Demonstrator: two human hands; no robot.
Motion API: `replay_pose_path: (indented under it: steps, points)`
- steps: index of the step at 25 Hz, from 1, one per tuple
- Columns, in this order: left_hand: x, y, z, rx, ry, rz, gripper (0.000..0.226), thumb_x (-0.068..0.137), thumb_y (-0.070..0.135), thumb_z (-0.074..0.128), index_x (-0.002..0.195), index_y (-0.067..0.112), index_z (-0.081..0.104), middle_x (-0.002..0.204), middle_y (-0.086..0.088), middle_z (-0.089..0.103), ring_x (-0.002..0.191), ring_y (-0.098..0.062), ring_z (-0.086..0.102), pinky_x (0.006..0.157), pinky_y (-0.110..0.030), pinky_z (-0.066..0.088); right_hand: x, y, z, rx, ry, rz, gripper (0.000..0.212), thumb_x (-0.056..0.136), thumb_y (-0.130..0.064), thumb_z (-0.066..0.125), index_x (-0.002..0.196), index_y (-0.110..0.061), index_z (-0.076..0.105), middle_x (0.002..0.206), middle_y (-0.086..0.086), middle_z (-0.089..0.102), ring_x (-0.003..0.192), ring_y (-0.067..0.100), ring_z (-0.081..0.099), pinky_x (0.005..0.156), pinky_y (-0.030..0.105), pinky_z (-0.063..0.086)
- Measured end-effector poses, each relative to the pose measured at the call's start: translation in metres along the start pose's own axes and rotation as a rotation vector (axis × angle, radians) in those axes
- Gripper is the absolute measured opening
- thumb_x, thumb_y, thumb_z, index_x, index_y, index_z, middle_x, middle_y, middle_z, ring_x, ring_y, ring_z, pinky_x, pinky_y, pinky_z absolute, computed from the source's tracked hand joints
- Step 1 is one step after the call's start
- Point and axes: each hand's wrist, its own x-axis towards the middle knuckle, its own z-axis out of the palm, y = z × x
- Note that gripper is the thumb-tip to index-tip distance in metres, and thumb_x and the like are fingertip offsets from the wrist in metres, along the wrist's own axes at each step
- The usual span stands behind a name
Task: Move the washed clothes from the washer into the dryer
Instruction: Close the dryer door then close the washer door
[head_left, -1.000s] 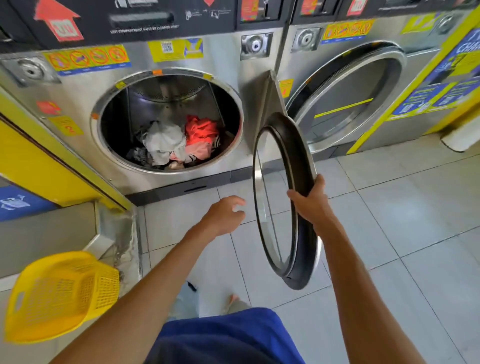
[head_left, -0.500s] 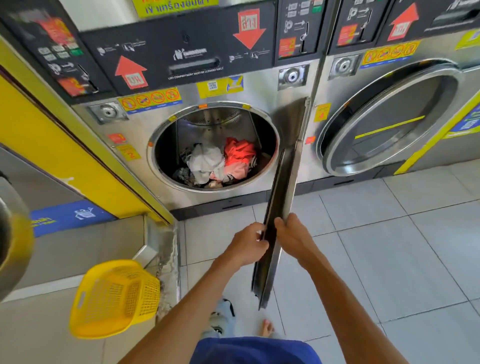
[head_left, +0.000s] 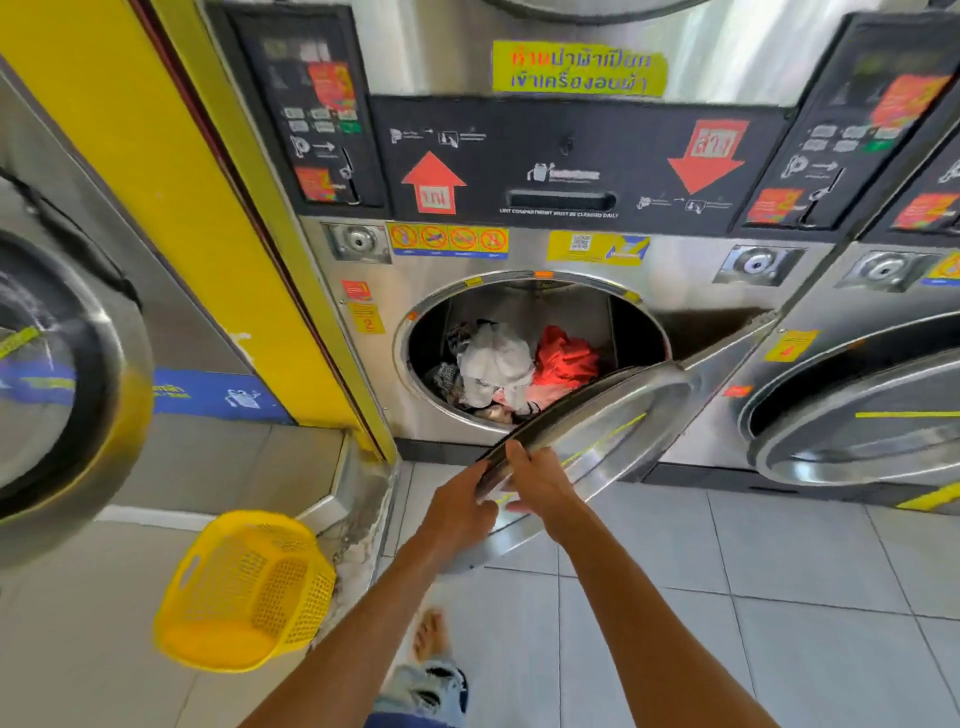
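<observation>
The dryer (head_left: 675, 291) in front of me stands with its round opening uncovered. Inside the drum lie washed clothes: a white piece (head_left: 496, 364), a red piece (head_left: 566, 358) and some darker patterned ones. The steel dryer door (head_left: 623, 410), hinged on the right, is partly swung across the lower right of the opening. My left hand (head_left: 460, 512) grips the door's free edge from the inner side. My right hand (head_left: 540, 480) holds the same edge from the outer side, thumb over the rim.
An overturned yellow laundry basket (head_left: 244, 587) sits on the raised ledge at lower left. A washer with a round door (head_left: 62, 374) is at far left. A second dryer (head_left: 857, 415) with its door shut stands to the right. Tiled floor (head_left: 779, 597) lies below.
The door has swung from edge-on toward the opening, now partly covering it. Both hands stayed on its free edge and moved forward with it. The view has risen.
</observation>
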Motion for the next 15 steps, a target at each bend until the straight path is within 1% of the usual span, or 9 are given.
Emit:
replay_pose_path:
  steps: [1, 2, 4, 6, 9, 11, 12, 13, 15]
  points:
    - [0.012, -0.004, -0.008, -0.021, 0.015, 0.005, 0.063, 0.086, 0.009, 0.050, 0.145, 0.029, 0.039, 0.135, -0.004, 0.056, 0.121, -0.022, 0.055, 0.080, -0.012, 0.041, 0.012, -0.010, 0.006, 0.013, -0.024, -0.006, 0.026, 0.102, -0.032, 0.044, 0.103, -0.010, 0.057, 0.095, 0.011, 0.068, 0.082, 0.021, 0.067, 0.071, 0.044, 0.060]
    - [0.024, -0.009, -0.015, -0.033, 0.034, 0.019, 0.068, 0.082, 0.011, 0.051, 0.146, 0.031, 0.036, 0.136, -0.004, 0.054, 0.124, -0.023, 0.053, 0.087, -0.016, 0.044, 0.024, -0.017, 0.013, 0.038, -0.044, -0.022, 0.030, 0.102, -0.034, 0.043, 0.109, -0.008, 0.057, 0.096, 0.010, 0.069, 0.081, 0.021, 0.068, 0.069, 0.041, 0.060]
    - [0.054, -0.027, -0.030, -0.008, 0.047, 0.001, 0.081, 0.073, 0.020, 0.051, 0.149, 0.035, 0.026, 0.137, -0.008, 0.048, 0.128, -0.028, 0.047, 0.102, -0.036, 0.044, 0.043, -0.031, 0.032, 0.078, -0.044, -0.048, 0.037, 0.103, -0.039, 0.042, 0.114, -0.007, 0.056, 0.093, 0.009, 0.070, 0.074, 0.021, 0.070, 0.062, 0.036, 0.057]
    - [0.083, -0.042, -0.045, 0.041, 0.030, -0.018, 0.087, 0.070, 0.024, 0.050, 0.151, 0.039, 0.019, 0.144, -0.011, 0.041, 0.133, -0.031, 0.040, 0.106, -0.046, 0.041, 0.059, -0.045, 0.047, 0.099, 0.008, -0.066, 0.038, 0.103, -0.043, 0.041, 0.113, -0.009, 0.054, 0.093, 0.010, 0.072, 0.068, 0.021, 0.073, 0.062, 0.038, 0.059]
    - [0.118, -0.046, -0.075, 0.052, -0.026, -0.010, 0.087, 0.076, 0.017, 0.051, 0.150, 0.046, 0.014, 0.151, -0.015, 0.033, 0.141, -0.033, 0.032, 0.110, -0.047, 0.037, 0.087, -0.067, 0.060, 0.130, 0.034, -0.073, 0.036, 0.102, -0.043, 0.044, 0.113, -0.011, 0.057, 0.099, 0.017, 0.073, 0.073, 0.021, 0.072, 0.066, 0.040, 0.060]
    - [0.140, -0.045, -0.093, 0.060, -0.038, -0.009, 0.086, 0.080, 0.016, 0.052, 0.150, 0.045, 0.014, 0.153, -0.015, 0.029, 0.141, -0.033, 0.031, 0.110, -0.044, 0.038, 0.100, -0.083, 0.063, 0.166, 0.028, -0.069, 0.027, 0.102, -0.040, 0.048, 0.107, -0.016, 0.058, 0.094, 0.010, 0.073, 0.075, 0.020, 0.073, 0.061, 0.036, 0.060]
    - [0.148, -0.044, -0.099, 0.054, -0.042, -0.019, 0.085, 0.081, 0.017, 0.053, 0.151, 0.044, 0.013, 0.155, -0.015, 0.026, 0.142, -0.033, 0.030, 0.110, -0.042, 0.037, 0.105, -0.087, 0.064, 0.168, 0.031, -0.074, 0.019, 0.101, -0.038, 0.052, 0.102, -0.020, 0.059, 0.092, 0.006, 0.073, 0.076, 0.019, 0.074, 0.062, 0.035, 0.061]
    - [0.156, -0.042, -0.103, 0.054, -0.046, -0.036, 0.087, 0.081, 0.019, 0.054, 0.152, 0.043, 0.009, 0.158, -0.014, 0.020, 0.143, -0.033, 0.028, 0.110, -0.042, 0.037, 0.112, -0.090, 0.067, 0.152, 0.049, -0.090, 0.013, 0.099, -0.036, 0.056, 0.098, -0.023, 0.061, 0.091, 0.003, 0.073, 0.078, 0.020, 0.075, 0.066, 0.038, 0.062]
    - [0.167, -0.037, -0.108, 0.140, -0.061, -0.084, 0.095, 0.082, 0.021, 0.056, 0.152, 0.043, -0.005, 0.161, -0.015, 0.005, 0.145, -0.039, 0.023, 0.109, -0.045, 0.038, 0.125, -0.093, 0.073, 0.107, 0.098, -0.111, 0.008, 0.096, -0.030, 0.062, 0.093, -0.023, 0.065, 0.093, 0.007, 0.076, 0.081, 0.022, 0.076, 0.076, 0.049, 0.062]
